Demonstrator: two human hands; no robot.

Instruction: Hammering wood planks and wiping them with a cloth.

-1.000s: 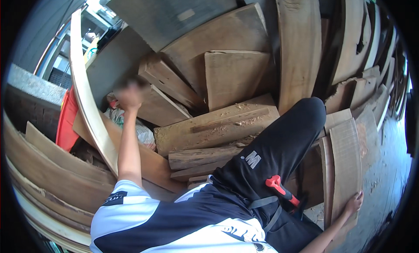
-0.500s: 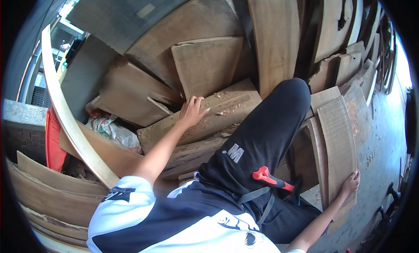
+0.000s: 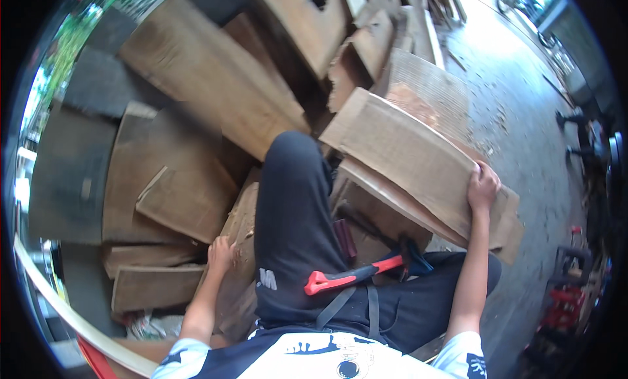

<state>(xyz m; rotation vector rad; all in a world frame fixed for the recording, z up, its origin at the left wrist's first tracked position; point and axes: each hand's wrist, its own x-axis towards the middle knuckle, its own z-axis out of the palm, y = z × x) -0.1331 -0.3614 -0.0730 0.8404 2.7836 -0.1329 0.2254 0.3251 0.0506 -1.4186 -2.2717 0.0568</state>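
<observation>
My right hand [image 3: 483, 186] is closed on the far-right edge of a flat wooden board [image 3: 399, 150], which lies over other boards beside my bent leg. To the left of my raised knee, my left hand [image 3: 221, 253] rests on a thick wood block [image 3: 239, 274], its fingers lying over the surface. Nothing shows in that hand. Across my lap lies a hatchet-like tool with a red and black handle [image 3: 353, 274]. Its dark head [image 3: 413, 258] points right and is partly hard to make out.
Large boards [image 3: 216, 94] lean in a fan ahead. Smaller planks [image 3: 157, 287] stack at left, near a curved pale strip [image 3: 59, 310]. Wood scraps lie on the grey floor [image 3: 517, 143] at right. A red and black object [image 3: 566, 294] stands farther right.
The view has turned right, showing more floor. My right hand now grips over the board's edge. My left hand stays on the wood block, its fingers less spread than before.
</observation>
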